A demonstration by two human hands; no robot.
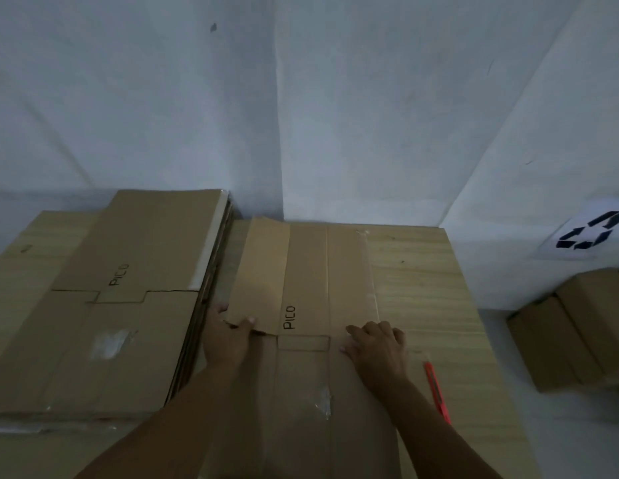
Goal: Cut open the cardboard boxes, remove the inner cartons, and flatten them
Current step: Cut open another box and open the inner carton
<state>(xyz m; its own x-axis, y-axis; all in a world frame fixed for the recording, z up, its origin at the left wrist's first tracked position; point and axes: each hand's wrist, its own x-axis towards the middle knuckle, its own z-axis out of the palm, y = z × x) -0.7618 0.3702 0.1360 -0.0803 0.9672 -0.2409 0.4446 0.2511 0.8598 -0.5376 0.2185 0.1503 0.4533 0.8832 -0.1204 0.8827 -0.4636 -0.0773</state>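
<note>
Judging from the layout, the task appears well advanced but not complete. The wooden table [422, 271] carries a stack of flattened cartons [128, 305] at the left, several layers deep with edges showing along its right side; these count as finished. Lying flat on the table at centre, just beside that stack, is the carton in hand [308, 271], marked PICO, with tape remnants on its near panel. The left hand [228, 335] grips its left edge, thumb on top and fingers apparently under the flap. The right hand [378, 345] rests on its right side, fingers loosely bent and pressing down, pinching nothing. This carton looks nearly flat; squaring it and moving it onto the stack likely remains. At the far right, off the table, unflattened brown boxes [574, 333] remain. A red utility knife [437, 392] lies on the table near the right forearm, untouched.
</note>
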